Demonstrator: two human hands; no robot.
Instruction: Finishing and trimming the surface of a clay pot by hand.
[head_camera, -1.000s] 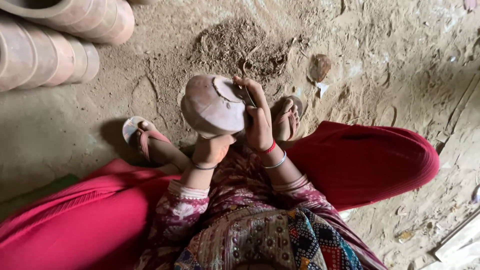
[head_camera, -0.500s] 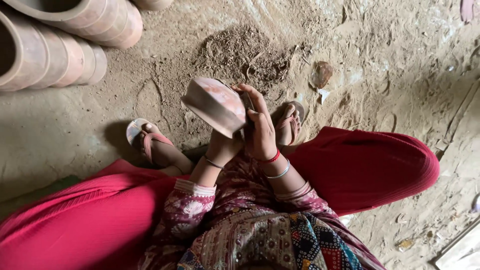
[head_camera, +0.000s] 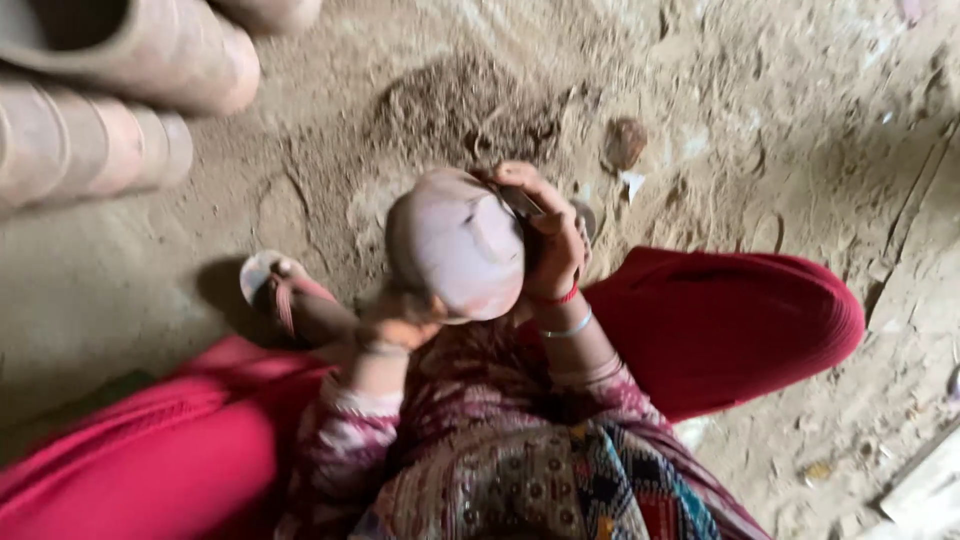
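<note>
The left hand (head_camera: 395, 325) should keep a steady cupped support under the pot (head_camera: 455, 245), which is raised over the lap above the sandy floor (head_camera: 780, 130), while the right hand (head_camera: 548, 235), closed on its rim side together with a small flat tool (head_camera: 522, 203), works gently without squeezing the clay.

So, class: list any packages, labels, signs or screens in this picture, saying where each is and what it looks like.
None in view. Only a round pinkish clay pot held by the left hand and right hand, and stacked clay pots lying top left on the dirt floor.
</note>
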